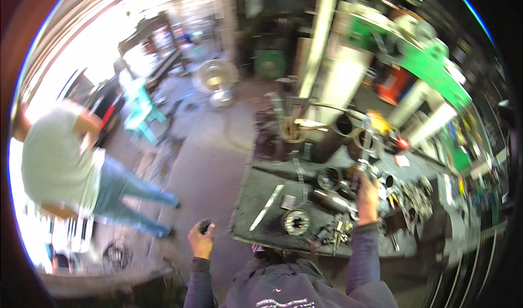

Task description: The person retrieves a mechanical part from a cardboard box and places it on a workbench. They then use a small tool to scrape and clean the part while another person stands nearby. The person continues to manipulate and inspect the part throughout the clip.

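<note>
My left hand (200, 243) is held off the workbench's left edge, its fingers closed around a small dark round part (205, 225). Over the bench, my right hand (368, 200) reaches forward with its fingers curled at a dark and silver metal piece (357, 180); blur hides its exact kind. Close to that hand lie a silver cylindrical part (333, 200) and a dark hollow cylinder (329, 178). Nearer to me on the bench (248, 212) sit a round slotted metal part (296, 222), a flat metal strip (267, 207) and several small tools (341, 230).
Tall dark containers (327, 144) stand at the bench's far side. Tangled metal parts (418, 204) pile up on the right, below a green machine (436, 73). At left, another person (60, 155) stands near a turquoise stool (141, 112). A round metal object (216, 78) rests on the floor (204, 150).
</note>
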A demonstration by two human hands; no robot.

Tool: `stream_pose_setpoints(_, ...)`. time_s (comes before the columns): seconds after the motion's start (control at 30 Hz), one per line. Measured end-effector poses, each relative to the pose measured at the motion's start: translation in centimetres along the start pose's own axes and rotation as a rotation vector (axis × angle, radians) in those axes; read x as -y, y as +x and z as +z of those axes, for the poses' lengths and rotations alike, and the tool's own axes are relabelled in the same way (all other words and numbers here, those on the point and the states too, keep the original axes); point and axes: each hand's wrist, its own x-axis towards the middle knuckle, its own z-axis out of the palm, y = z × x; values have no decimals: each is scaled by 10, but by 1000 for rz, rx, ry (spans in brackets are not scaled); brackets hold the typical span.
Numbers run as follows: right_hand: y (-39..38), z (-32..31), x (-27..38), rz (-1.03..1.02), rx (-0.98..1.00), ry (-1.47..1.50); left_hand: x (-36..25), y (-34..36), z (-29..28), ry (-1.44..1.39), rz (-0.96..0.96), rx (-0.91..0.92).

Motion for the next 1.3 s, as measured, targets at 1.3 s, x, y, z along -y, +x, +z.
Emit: stream_pose_setpoints(1.3,-560,289,242,-1117,1916,-287,122,-429,-425,961,-452,-1132)
